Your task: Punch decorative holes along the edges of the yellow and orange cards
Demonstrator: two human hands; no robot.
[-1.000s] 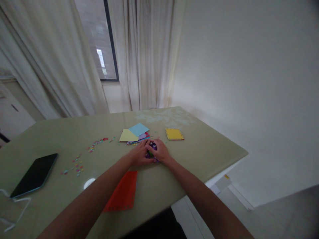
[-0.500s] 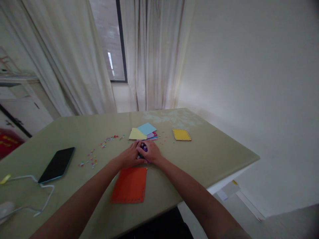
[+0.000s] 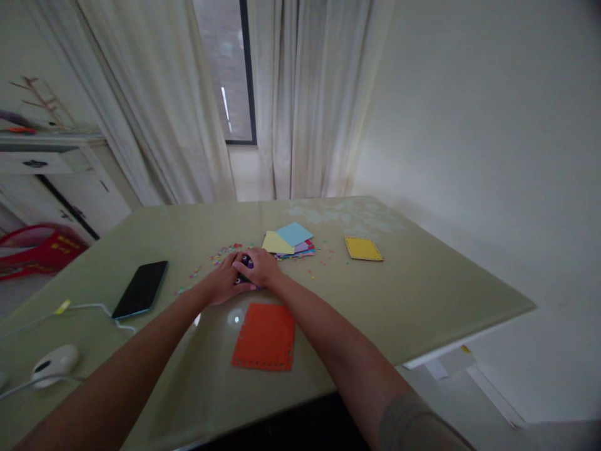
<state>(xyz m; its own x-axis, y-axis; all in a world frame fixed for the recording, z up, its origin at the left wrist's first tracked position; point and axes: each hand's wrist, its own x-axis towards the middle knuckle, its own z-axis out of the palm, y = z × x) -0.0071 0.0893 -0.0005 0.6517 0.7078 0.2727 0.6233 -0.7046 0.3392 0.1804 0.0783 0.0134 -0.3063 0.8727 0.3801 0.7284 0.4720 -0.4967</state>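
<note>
Side by side on the table, my left hand (image 3: 220, 282) and my right hand (image 3: 263, 268) are closed around a cluster of small dark purple pieces (image 3: 248, 264) with white-ringed round ends. My fingers cover most of the cluster, so I cannot tell its kind. Just nearer to me lies an orange card (image 3: 265, 338) with small holes along its edges. Beyond my hands is a loose stack of coloured paper, with a light blue sheet (image 3: 295, 233) and a pale yellow sheet (image 3: 278, 243) on top. Tiny coloured paper bits (image 3: 225, 252) are scattered behind and left of my left hand.
A yellow card (image 3: 363, 248) with edge holes lies to the right. On the left are a dark tablet (image 3: 142, 288), a white cable (image 3: 91, 305) and a white rounded device (image 3: 55, 364). A wall (image 3: 493, 188) stands beyond the table's right side.
Both hands have slid left over the table with the purple pieces between them, closer to the scattered paper bits. The view has turned left; the cards lie where they were.
</note>
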